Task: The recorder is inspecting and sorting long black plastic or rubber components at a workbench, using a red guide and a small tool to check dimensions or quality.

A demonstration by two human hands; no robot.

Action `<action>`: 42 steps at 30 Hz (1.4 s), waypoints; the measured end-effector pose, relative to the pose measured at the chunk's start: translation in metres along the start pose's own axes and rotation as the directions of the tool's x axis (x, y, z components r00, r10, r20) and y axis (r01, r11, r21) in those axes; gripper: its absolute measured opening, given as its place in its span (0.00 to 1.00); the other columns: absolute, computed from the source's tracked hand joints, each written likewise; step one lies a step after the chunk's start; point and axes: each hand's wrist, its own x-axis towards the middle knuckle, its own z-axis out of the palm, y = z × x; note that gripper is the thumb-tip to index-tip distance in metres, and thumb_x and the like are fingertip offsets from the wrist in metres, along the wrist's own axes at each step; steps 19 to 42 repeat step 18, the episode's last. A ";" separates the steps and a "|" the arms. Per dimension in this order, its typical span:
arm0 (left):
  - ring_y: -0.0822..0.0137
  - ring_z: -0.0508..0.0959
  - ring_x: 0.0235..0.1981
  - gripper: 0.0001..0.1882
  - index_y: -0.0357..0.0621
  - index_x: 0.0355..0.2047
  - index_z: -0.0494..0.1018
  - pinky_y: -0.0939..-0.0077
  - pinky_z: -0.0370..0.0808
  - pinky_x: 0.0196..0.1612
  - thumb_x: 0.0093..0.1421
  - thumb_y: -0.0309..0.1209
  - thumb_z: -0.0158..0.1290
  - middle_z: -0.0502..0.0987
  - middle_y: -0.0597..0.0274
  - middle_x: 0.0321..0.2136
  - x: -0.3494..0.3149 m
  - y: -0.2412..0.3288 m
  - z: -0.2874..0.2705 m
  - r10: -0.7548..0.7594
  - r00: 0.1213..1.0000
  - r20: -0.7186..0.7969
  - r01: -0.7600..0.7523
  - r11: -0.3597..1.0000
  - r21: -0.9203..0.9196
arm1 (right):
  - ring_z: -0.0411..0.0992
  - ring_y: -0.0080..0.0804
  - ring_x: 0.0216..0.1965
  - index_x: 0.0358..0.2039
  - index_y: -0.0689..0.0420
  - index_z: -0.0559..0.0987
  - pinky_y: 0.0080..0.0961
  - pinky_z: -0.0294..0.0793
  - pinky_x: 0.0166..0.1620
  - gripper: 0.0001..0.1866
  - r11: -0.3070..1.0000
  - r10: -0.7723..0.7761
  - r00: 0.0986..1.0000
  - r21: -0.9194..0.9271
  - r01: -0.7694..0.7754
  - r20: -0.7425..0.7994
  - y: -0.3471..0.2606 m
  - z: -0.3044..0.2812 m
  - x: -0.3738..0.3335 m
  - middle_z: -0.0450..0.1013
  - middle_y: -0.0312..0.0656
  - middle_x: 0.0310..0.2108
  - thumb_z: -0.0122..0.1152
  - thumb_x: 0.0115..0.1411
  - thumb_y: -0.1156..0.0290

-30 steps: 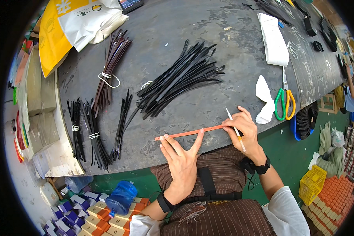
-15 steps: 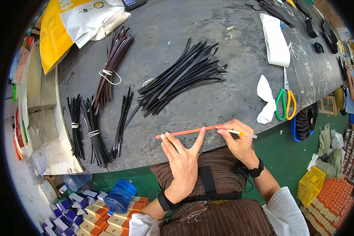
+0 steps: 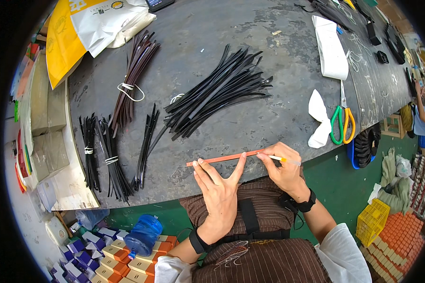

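A narrow orange-red strip (image 3: 222,158) lies near the table's front edge, running left to right. My left hand (image 3: 221,200) rests on it with fingers spread, index fingertip near its right part and other fingertips toward its left end. A slim pen (image 3: 285,160), whitish with a yellow band, is gripped between the thumb and fingers of my right hand (image 3: 288,174). That hand is at the strip's right end; the pen's tip is hard to make out there. Beyond the strip lies a loose heap of black strips (image 3: 217,94).
Tied black bundles (image 3: 115,165) and a brown bundle (image 3: 130,89) lie left. Green-and-orange scissors (image 3: 342,120) sit right, by a white band (image 3: 330,47) and white cloth piece (image 3: 319,120). A yellow-white bag (image 3: 99,28) is at the back left; a blue water bottle (image 3: 144,236) stands below.
My right hand has shifted slightly, and the pen's rear end has moved left. My left hand and the strip have stayed in place.
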 end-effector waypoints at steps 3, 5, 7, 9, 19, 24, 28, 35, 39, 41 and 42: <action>0.26 0.65 0.61 0.57 0.86 0.72 0.53 0.43 0.70 0.61 0.45 0.42 0.72 0.61 0.18 0.58 0.000 0.000 0.000 0.002 1.000 -0.006 -0.002 1.000 -0.014 | 0.75 0.39 0.25 0.28 0.61 0.81 0.30 0.72 0.28 0.06 1.000 -0.015 1.000 -0.010 0.015 -0.008 0.000 0.001 0.000 0.78 0.42 0.25 0.72 0.55 0.76; 0.26 0.66 0.61 0.56 0.86 0.72 0.53 0.43 0.70 0.61 0.45 0.42 0.72 0.61 0.17 0.58 0.000 0.000 0.001 0.002 1.000 -0.008 -0.002 1.000 -0.012 | 0.74 0.39 0.25 0.28 0.61 0.81 0.30 0.72 0.28 0.06 1.000 -0.020 1.000 -0.015 0.020 -0.004 0.001 0.001 0.001 0.77 0.42 0.25 0.72 0.55 0.76; 0.26 0.66 0.61 0.56 0.86 0.72 0.53 0.43 0.70 0.61 0.45 0.42 0.72 0.61 0.17 0.58 0.000 0.000 0.000 0.002 1.000 -0.012 -0.002 1.000 -0.009 | 0.74 0.39 0.24 0.28 0.61 0.81 0.30 0.71 0.28 0.06 0.999 -0.026 1.000 -0.021 0.026 -0.002 0.000 0.001 0.001 0.77 0.42 0.25 0.72 0.56 0.76; 0.26 0.66 0.60 0.56 0.86 0.72 0.53 0.43 0.70 0.61 0.45 0.42 0.72 0.61 0.17 0.58 0.000 0.000 0.000 0.003 1.000 -0.015 -0.003 1.000 -0.011 | 0.74 0.39 0.25 0.28 0.61 0.81 0.31 0.71 0.28 0.06 1.000 -0.015 1.000 -0.024 0.016 0.009 0.000 0.000 0.000 0.77 0.42 0.25 0.71 0.56 0.76; 0.26 0.66 0.61 0.56 0.86 0.72 0.53 0.43 0.70 0.61 0.46 0.42 0.71 0.61 0.18 0.59 0.000 0.000 0.000 0.001 1.000 -0.013 -0.001 1.000 -0.012 | 0.75 0.40 0.25 0.28 0.61 0.81 0.31 0.72 0.28 0.06 0.999 -0.014 1.000 -0.036 0.014 0.003 0.001 0.001 0.000 0.77 0.43 0.25 0.71 0.57 0.75; 0.26 0.66 0.61 0.56 0.86 0.72 0.53 0.43 0.70 0.61 0.46 0.42 0.71 0.61 0.18 0.59 0.000 0.000 0.000 0.001 1.000 -0.013 -0.001 1.000 -0.012 | 0.75 0.40 0.25 0.28 0.61 0.81 0.31 0.72 0.28 0.06 0.999 -0.014 1.000 -0.036 0.014 0.003 0.001 0.001 0.000 0.77 0.43 0.25 0.71 0.57 0.75; 0.26 0.66 0.61 0.56 0.86 0.72 0.53 0.43 0.70 0.61 0.46 0.42 0.71 0.61 0.18 0.59 0.000 0.000 0.000 0.001 1.000 -0.013 -0.001 1.000 -0.012 | 0.75 0.40 0.25 0.28 0.61 0.81 0.31 0.72 0.28 0.06 0.999 -0.014 1.000 -0.036 0.014 0.003 0.001 0.001 0.000 0.77 0.43 0.25 0.71 0.57 0.75; 0.26 0.66 0.61 0.56 0.86 0.72 0.53 0.43 0.70 0.61 0.46 0.42 0.71 0.61 0.18 0.59 0.000 0.000 0.000 0.001 1.000 -0.013 -0.001 1.000 -0.012 | 0.75 0.40 0.25 0.28 0.61 0.81 0.31 0.72 0.28 0.06 0.999 -0.014 1.000 -0.036 0.014 0.003 0.001 0.001 0.000 0.77 0.43 0.25 0.71 0.57 0.75; 0.26 0.66 0.61 0.56 0.86 0.72 0.53 0.43 0.70 0.61 0.46 0.42 0.71 0.61 0.18 0.59 0.000 0.000 0.000 0.001 1.000 -0.013 -0.001 1.000 -0.012 | 0.75 0.40 0.25 0.28 0.61 0.81 0.31 0.72 0.28 0.06 0.999 -0.014 1.000 -0.036 0.014 0.003 0.001 0.001 0.000 0.77 0.43 0.25 0.71 0.57 0.75; 0.26 0.66 0.61 0.56 0.86 0.72 0.53 0.43 0.70 0.61 0.46 0.42 0.71 0.61 0.18 0.59 0.000 0.000 0.000 0.001 1.000 -0.013 -0.001 1.000 -0.012 | 0.75 0.40 0.25 0.28 0.61 0.81 0.31 0.72 0.28 0.06 0.999 -0.014 1.000 -0.036 0.014 0.003 0.001 0.001 0.000 0.77 0.43 0.25 0.71 0.57 0.75; 0.26 0.66 0.61 0.56 0.86 0.72 0.53 0.43 0.70 0.61 0.46 0.42 0.71 0.61 0.18 0.59 0.000 0.000 0.000 0.001 1.000 -0.013 -0.001 1.000 -0.012 | 0.75 0.40 0.25 0.28 0.61 0.81 0.31 0.72 0.28 0.06 0.999 -0.014 1.000 -0.036 0.014 0.003 0.001 0.001 0.000 0.77 0.43 0.25 0.71 0.57 0.75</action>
